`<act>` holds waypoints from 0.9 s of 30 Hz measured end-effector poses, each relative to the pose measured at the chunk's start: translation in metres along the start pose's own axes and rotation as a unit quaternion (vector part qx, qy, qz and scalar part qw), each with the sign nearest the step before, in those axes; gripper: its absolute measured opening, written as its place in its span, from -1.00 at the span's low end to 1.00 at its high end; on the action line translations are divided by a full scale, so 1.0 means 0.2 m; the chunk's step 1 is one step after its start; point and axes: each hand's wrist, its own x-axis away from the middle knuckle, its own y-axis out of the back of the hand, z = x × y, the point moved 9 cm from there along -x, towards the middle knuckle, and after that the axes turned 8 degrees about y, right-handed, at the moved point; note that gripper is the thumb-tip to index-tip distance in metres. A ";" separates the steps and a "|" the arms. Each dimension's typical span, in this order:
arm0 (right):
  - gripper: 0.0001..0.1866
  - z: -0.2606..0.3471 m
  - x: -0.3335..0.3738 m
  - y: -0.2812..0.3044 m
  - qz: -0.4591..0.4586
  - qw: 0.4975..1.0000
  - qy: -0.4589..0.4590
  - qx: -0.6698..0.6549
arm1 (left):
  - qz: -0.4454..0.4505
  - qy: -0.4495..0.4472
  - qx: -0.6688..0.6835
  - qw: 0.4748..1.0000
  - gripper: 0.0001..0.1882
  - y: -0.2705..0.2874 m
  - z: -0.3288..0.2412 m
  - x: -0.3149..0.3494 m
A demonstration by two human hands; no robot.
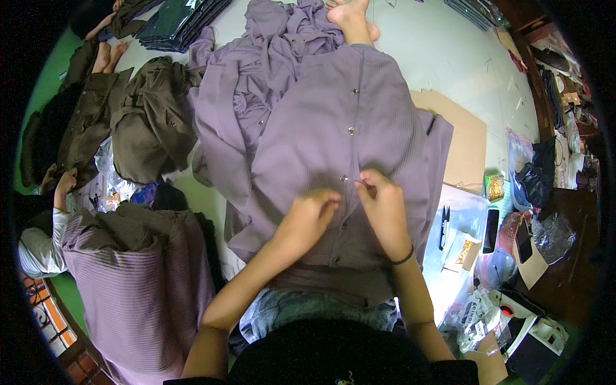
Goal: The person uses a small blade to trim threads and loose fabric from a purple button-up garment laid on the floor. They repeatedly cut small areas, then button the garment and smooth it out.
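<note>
A mauve ribbed shirt [301,141] lies spread in front of me, with several shiny buttons down its front placket. My right hand [385,202], a dark band at its wrist, has its thumb and forefinger closed at the placket, right beside a button [344,179]. Just left of the placket, my left hand [311,218] hovers low over the cloth with its fingers curled together. Whatever may be between those left fingertips is hidden. More crumpled mauve cloth [269,51] lies against the shirt's far left side.
Left stand a mauve pile [135,269] and dark brown garments [151,122]; another person's hands [61,179] work beyond. Right are black thread snips [444,228], a small box [463,250] of gold-coloured pieces, a phone [491,230] and cardboard [459,138]. A bare foot [353,19] extends past the shirt.
</note>
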 end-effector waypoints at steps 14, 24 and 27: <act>-0.84 -0.07 0.01 -0.08 0.024 0.994 -0.071 -0.079 | -0.012 0.066 0.174 0.983 -0.89 -0.03 0.17 -0.22; -0.89 -0.16 0.03 -0.16 0.116 0.951 -0.152 -0.241 | -0.034 0.087 0.192 0.977 -0.86 -0.02 0.18 -0.20; -0.91 -0.14 0.02 -0.15 0.090 0.967 -0.143 -0.193 | -0.033 0.084 0.198 0.976 -0.86 -0.03 0.18 -0.20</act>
